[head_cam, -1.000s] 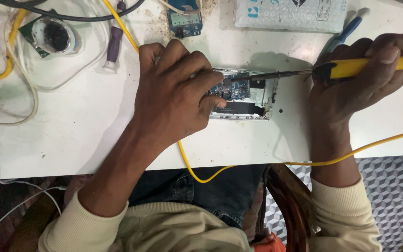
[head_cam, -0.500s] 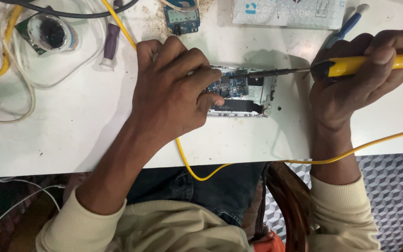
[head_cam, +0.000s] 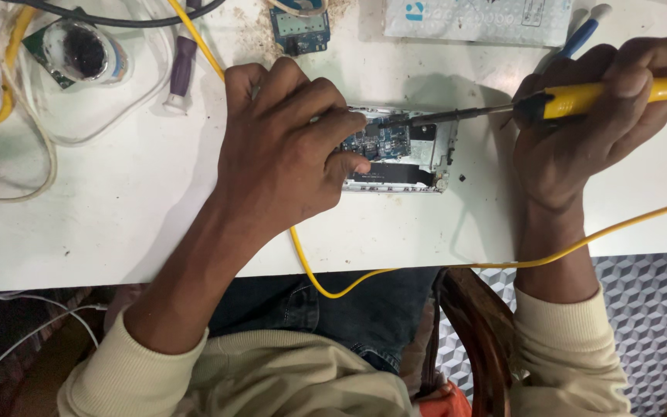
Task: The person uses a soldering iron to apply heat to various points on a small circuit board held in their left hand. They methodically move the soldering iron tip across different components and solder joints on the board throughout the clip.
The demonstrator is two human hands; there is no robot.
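Observation:
An opened phone (head_cam: 411, 158) with its blue circuit board exposed lies on the white table (head_cam: 156, 193). My left hand (head_cam: 287, 154) rests over the phone's left part, fingers curled and pressing it down. My right hand (head_cam: 588, 123) grips the yellow handle of a soldering iron (head_cam: 580, 99). Its dark tip reaches left onto the circuit board near the phone's top edge. What lies under my left palm is hidden.
A yellow cable (head_cam: 426, 270) loops off the table's front edge. At the back lie a small round tin on a green board (head_cam: 82, 52), a purple-handled tool (head_cam: 181, 69), a small blue circuit board (head_cam: 300, 27), a white packet (head_cam: 480, 19) and white wires (head_cam: 32, 131).
Both hands hold nearly the same pose. The iron's tip stays on the board; the view has shifted only slightly.

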